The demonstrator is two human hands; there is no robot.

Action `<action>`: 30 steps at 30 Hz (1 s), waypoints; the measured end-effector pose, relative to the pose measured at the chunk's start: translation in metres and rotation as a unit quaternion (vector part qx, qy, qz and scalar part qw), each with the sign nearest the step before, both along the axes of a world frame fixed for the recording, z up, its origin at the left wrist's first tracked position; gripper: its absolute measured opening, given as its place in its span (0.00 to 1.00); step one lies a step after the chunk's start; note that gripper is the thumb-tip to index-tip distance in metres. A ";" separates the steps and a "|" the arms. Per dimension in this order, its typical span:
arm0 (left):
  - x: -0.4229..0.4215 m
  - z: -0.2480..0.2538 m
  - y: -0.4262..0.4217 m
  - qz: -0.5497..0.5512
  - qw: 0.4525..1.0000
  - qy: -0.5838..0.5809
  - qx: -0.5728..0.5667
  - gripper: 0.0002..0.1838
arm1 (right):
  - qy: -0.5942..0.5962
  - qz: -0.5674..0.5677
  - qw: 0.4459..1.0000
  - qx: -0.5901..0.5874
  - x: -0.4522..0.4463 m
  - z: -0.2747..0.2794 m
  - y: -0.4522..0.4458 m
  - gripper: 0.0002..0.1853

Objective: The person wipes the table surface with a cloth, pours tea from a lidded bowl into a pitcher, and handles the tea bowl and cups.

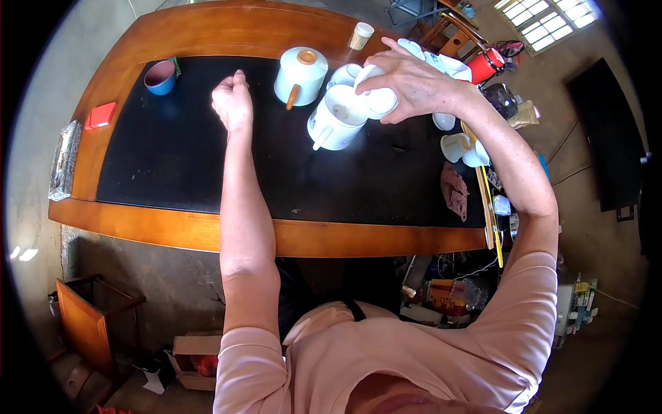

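My right hand (414, 86) grips a small white cup (381, 103), tilted at the rim of a white mug (334, 132). Another white rounded piece (369, 73) shows by its fingers; whether it is a second cup I cannot tell. The mug stands upright on the black tabletop, its handle toward me. Just behind it is a further white cup (343, 74), partly hidden. My left hand (233, 101) is closed in a fist over the table, with nothing visible in it. Between my hands stands a white teapot (301, 72) with a wooden knob and handle.
A blue cup (161, 78) and a red box (101, 115) are at the left. A toothpick holder (360, 36) stands at the back. On the right lie white cups (455, 147), a crumpled brownish cloth (454, 191) and a yellow measuring strip (493, 217) along the edge.
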State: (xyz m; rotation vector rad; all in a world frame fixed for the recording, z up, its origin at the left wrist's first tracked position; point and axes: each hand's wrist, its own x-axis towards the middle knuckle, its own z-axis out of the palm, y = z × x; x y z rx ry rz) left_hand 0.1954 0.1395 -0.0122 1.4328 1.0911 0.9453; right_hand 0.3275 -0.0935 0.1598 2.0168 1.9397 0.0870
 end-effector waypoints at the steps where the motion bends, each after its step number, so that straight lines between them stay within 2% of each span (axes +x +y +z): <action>1: 0.000 -0.001 0.000 0.000 1.000 -0.002 -0.001 0.17 | -0.001 -0.001 1.000 -0.004 -0.001 0.001 0.001 0.29; 10: 0.001 -0.003 0.001 0.002 1.000 -0.008 -0.005 0.17 | 0.006 -0.001 1.000 -0.010 -0.004 0.005 0.004 0.28; 13: 0.000 -0.002 0.001 -0.005 1.000 -0.003 -0.010 0.17 | 0.002 0.050 0.999 0.012 -0.002 0.006 0.004 0.27; 25: 0.002 -0.004 0.002 -0.005 1.000 -0.007 -0.017 0.17 | -0.077 0.080 0.993 -0.027 -0.022 0.023 0.017 0.24; 30: 0.001 -0.002 0.000 -0.004 1.000 -0.006 -0.021 0.17 | -0.108 0.027 0.992 -0.057 -0.033 0.028 0.022 0.26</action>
